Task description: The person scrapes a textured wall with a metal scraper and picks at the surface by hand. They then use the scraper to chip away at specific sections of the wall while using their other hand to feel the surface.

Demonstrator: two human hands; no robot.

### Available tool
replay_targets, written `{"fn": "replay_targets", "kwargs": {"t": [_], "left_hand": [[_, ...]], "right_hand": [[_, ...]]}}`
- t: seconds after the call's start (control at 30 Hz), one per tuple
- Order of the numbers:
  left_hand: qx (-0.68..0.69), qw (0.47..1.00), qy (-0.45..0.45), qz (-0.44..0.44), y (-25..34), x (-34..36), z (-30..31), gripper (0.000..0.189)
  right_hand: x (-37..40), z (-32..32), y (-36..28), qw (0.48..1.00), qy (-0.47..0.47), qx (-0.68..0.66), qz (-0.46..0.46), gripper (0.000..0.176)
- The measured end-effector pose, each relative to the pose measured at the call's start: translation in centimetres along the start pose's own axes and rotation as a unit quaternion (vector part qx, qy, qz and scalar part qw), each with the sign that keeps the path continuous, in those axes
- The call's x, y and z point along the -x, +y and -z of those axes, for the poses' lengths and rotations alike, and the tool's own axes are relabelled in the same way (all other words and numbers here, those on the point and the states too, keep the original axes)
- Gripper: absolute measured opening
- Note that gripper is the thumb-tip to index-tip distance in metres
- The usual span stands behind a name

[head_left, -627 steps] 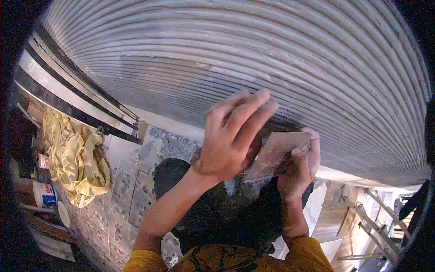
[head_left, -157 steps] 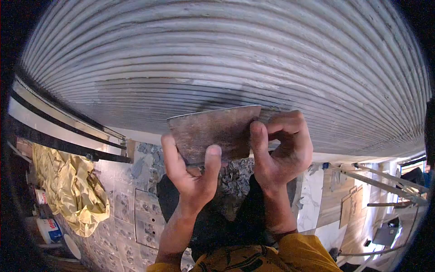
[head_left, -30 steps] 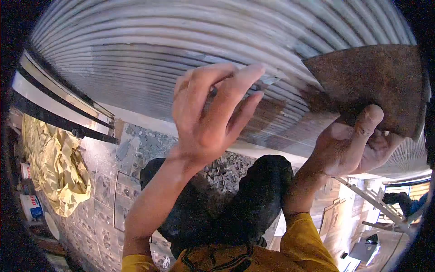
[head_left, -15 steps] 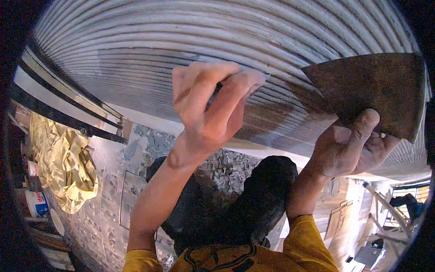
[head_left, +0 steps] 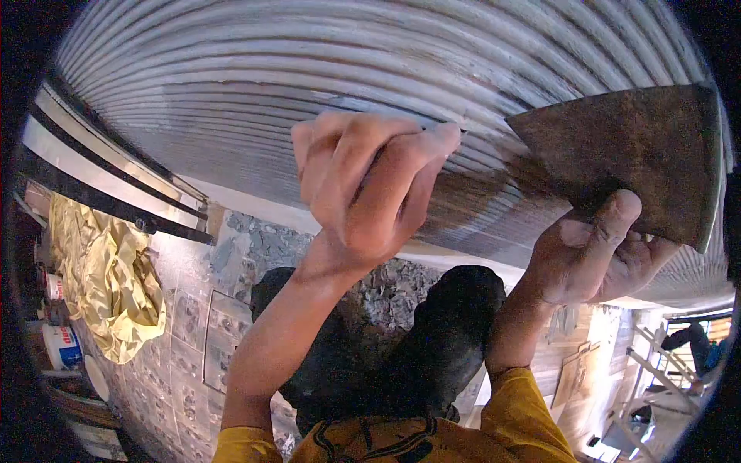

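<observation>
My left hand (head_left: 370, 177) is closed, fingers curled and thumb pressed against the index finger at the surface of a pale ribbed panel (head_left: 255, 100). Whatever is in this pinch is hidden. On the right, my right hand (head_left: 590, 251) grips a dark brown sheet (head_left: 625, 147) that looks like sandpaper, thumb on its near face and fingers behind its lower edge. The sheet stands up in front of the panel's right part. A darker, brownish patch of ribs shows between the two hands.
Below the panel, grey chips of debris (head_left: 394, 293) lie on the floor between my knees. To the left are a crumpled gold-coloured sheet (head_left: 116, 285), a white bucket (head_left: 60, 347) and a black-edged frame (head_left: 116, 185). A person (head_left: 698, 347) is near a ladder-like frame (head_left: 664, 370) at far right.
My left hand has turned slightly, its fingertips shifting a little right along the ribs. The right hand and its sheet have moved very slightly left. At far right, the other person has shifted.
</observation>
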State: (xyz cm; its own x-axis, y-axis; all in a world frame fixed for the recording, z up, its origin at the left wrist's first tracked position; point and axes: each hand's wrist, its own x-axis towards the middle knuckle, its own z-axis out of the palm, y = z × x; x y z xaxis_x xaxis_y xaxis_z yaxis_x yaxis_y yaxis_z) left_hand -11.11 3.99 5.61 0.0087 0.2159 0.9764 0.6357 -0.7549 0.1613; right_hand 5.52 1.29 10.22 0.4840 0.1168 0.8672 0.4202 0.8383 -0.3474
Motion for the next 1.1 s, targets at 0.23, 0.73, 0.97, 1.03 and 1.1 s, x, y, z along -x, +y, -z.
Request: {"fn": "replay_targets", "kwargs": {"t": [0.23,0.73,0.97,1.03,1.1], "left_hand": [[0.01,1.0,-0.015,-0.012,-0.2,0.6,-0.2,0.006],[0.005,0.995,-0.087,0.054,1.3,1.9,0.5,0.043],[0.044,0.987,-0.072,0.134,2.7,1.8,0.9,0.032],[0.027,0.99,-0.05,0.13,2.6,1.5,0.4,0.03],[0.005,0.991,-0.012,0.134,3.1,0.8,0.1,0.028]], "right_hand": [[0.1,-0.1,-0.2,0.999,-0.014,0.04,0.0,0.053],[0.0,0.6,-0.1,0.987,-0.081,-0.141,-0.008,0.056],[3.6,3.4,0.3,0.997,0.053,0.061,-0.014,0.059],[4.1,4.2,0.4,0.995,0.066,0.076,-0.01,0.061],[4.9,5.5,-0.5,0.995,-0.016,0.099,-0.003,0.059]]}}
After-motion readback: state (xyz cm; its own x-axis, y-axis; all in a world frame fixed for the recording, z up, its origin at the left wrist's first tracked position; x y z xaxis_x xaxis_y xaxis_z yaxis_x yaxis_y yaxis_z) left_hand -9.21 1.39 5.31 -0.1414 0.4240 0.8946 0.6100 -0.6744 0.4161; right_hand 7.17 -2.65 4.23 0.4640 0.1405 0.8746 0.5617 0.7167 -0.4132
